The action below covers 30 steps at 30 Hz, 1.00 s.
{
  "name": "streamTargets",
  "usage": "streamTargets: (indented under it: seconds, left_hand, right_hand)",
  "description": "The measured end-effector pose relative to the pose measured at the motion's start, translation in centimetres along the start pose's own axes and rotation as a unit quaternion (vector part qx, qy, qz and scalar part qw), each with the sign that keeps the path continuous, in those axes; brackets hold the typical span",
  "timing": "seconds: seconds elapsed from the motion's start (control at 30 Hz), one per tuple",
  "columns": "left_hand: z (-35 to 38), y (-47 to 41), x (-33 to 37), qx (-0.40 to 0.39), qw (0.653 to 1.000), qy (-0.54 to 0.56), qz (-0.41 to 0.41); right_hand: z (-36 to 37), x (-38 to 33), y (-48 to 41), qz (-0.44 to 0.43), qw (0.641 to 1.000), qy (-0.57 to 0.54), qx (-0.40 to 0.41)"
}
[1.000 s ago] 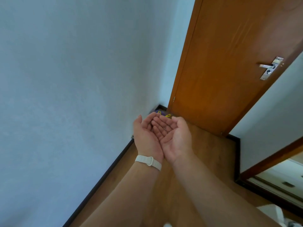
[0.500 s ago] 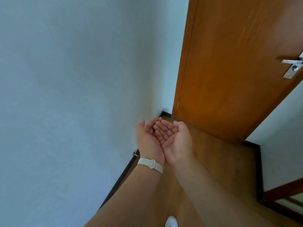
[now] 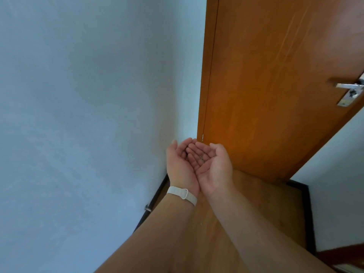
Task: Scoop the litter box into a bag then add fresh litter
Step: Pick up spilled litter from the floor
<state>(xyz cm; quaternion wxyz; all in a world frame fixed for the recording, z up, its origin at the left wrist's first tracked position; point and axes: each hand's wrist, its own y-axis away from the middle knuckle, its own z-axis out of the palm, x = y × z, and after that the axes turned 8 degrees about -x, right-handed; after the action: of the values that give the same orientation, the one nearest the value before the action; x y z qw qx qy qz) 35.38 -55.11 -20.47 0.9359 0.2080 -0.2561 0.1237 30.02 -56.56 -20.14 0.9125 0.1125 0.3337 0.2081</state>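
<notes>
Cupping unchanged: left hand (image 3: 180, 168) and right hand (image 3: 215, 171) side by side, palms up, fingers relaxed, empty. Door handle (image 3: 349, 89) now at right edge. Litter box out of view; scooping unstarted.

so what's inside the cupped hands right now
Nothing shows in the cup formed by the left hand and right hand: only bare palms and overlapping fingers, one wearing a small ring. The part of the left palm beneath the right fingers is covered.
</notes>
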Motion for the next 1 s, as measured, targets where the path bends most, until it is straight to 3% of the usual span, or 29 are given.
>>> streamTargets:
  seconds: [0.43,0.73,1.0]
  left_hand:
    - [0.9,-23.9,0.6,0.022,0.998,-0.011,-0.061]
    - [2.5,-38.0,2.9,0.035,0.997,-0.005,-0.074]
    - [-2.3,-47.0,-0.2,0.108,0.992,0.003,-0.066]
  right_hand:
    - [1.8,-0.5,-23.3,0.002,0.997,0.022,0.068]
    - [5.1,-1.1,-37.0,0.009,0.997,0.005,0.074]
    - [0.8,2.2,-46.1,0.058,0.995,0.017,0.077]
